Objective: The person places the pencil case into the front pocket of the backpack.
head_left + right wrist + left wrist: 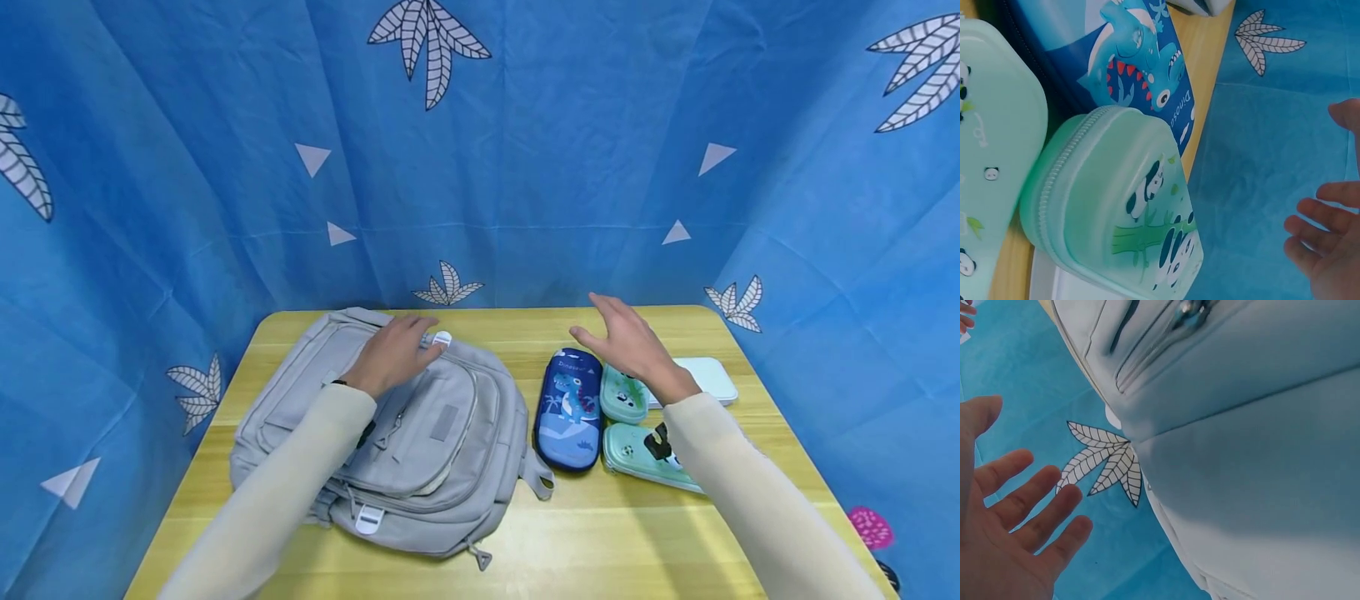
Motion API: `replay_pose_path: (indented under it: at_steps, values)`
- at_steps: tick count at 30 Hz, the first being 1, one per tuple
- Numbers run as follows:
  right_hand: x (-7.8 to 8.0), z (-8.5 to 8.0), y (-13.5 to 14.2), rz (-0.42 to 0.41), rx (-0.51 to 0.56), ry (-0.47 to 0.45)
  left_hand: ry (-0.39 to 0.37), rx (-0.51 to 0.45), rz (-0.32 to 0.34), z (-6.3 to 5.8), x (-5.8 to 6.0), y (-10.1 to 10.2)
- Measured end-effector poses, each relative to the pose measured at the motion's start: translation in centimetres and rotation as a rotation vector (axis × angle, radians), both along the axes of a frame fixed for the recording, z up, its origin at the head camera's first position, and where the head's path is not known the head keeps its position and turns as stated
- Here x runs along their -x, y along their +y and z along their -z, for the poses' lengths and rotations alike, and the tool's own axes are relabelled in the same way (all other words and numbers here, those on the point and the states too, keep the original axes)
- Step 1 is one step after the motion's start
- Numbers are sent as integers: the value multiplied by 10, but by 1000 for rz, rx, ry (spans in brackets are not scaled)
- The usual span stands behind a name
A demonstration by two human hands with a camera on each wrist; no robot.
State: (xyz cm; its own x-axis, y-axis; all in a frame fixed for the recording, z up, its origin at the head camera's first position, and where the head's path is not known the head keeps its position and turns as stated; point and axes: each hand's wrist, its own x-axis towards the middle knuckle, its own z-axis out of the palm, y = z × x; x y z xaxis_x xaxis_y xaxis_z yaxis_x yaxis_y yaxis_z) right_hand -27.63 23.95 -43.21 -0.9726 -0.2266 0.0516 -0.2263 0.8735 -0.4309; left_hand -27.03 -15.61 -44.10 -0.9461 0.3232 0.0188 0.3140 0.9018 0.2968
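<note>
My left hand (393, 352) hovers over the upper part of a grey backpack (465, 429), fingers spread and holding nothing. The left wrist view has those relaxed fingers beside the backpack's pale fabric (1254, 462). On the right, my right hand (630, 342) is raised above the pencil cases, thumb apart from the fingers. Beneath and beside it lie a dark blue dinosaur case (570, 408), a small green panda case (621, 396) and a longer green panda case (641, 454), partly covered by my sleeve. In the right wrist view the small panda case (1129, 206) shows its zipper.
A white flat box (708, 377) lies behind the small green case, partly hidden by my right hand and wrist. The wooden table (570, 542) carries everything. Blue patterned cloth (525, 167) hangs behind the table and at both sides. A strap end (538, 477) sticks out from the backpack.
</note>
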Motion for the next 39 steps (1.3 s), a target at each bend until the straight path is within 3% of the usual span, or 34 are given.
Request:
replay_pose_path:
  at_steps: [7,20,39]
  values:
    - [-11,2,2,33,21,23,34,-35,51,2,-15,-6]
    - [-34,2,10,66,70,51,2,-122,76,4,-38,-12]
    - [-54,16,17,94,80,70,-34,-139,68,27,-79,-16]
